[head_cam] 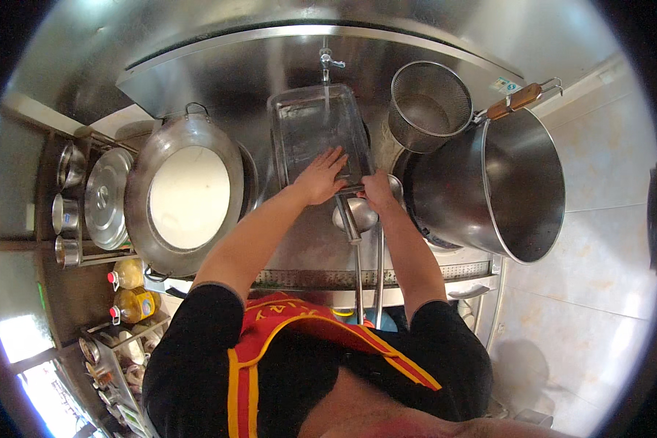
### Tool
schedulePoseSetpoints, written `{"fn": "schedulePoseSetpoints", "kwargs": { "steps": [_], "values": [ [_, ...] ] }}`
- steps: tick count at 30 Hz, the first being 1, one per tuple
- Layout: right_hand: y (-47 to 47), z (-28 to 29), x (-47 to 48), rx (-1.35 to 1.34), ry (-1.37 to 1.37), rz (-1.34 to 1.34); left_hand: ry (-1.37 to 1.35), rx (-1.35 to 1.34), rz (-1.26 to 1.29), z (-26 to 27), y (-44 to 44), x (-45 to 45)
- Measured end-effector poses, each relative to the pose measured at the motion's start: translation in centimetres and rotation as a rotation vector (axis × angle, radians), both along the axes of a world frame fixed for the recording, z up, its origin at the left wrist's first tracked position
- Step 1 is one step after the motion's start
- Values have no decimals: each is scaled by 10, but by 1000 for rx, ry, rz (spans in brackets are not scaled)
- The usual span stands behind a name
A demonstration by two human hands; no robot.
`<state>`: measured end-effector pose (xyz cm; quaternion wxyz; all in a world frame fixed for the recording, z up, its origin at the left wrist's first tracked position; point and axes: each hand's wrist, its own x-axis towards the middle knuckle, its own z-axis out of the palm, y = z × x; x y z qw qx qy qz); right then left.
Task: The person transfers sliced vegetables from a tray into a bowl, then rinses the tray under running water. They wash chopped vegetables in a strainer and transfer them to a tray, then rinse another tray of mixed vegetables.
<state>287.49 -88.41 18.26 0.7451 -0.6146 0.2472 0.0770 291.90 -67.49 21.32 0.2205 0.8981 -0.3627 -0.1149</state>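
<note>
A clear rectangular container (312,120) lies tilted beneath the metal tap (326,63), and water seems to run into it. My left hand (323,178) reaches over its near end with fingers spread; whether it presses on the inner surface I cannot tell. With my right hand (376,190) I grip the container's near right corner. Under my hands lie a metal ladle (356,214) and another long-handled tool, their handles pointing toward me. A thick metal handle (349,222) also shows just below the container.
At left stands a large wok (137,219) holding white liquid (189,197). A deep metal pot (449,191) stands at right, with a wire-mesh strainer basket (431,107) beside it. Lids, bowls and oil bottles (134,305) fill the left shelves.
</note>
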Motion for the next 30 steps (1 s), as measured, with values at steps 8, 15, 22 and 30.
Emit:
{"fn": "schedulePoseSetpoints", "kwargs": {
  "steps": [8,15,22,30],
  "values": [
    [16,-19,0,66,-30,-30,-176,181,40,-8,-29,37],
    [18,-2,-1,45,-46,-156,-91,170,287,-33,-28,58],
    [2,-24,-1,-30,67,-219,-92,47,284,-38,-24,51],
    [-14,-15,-5,-93,21,-151,-184,355,7,-21,6,47]
  ]
}}
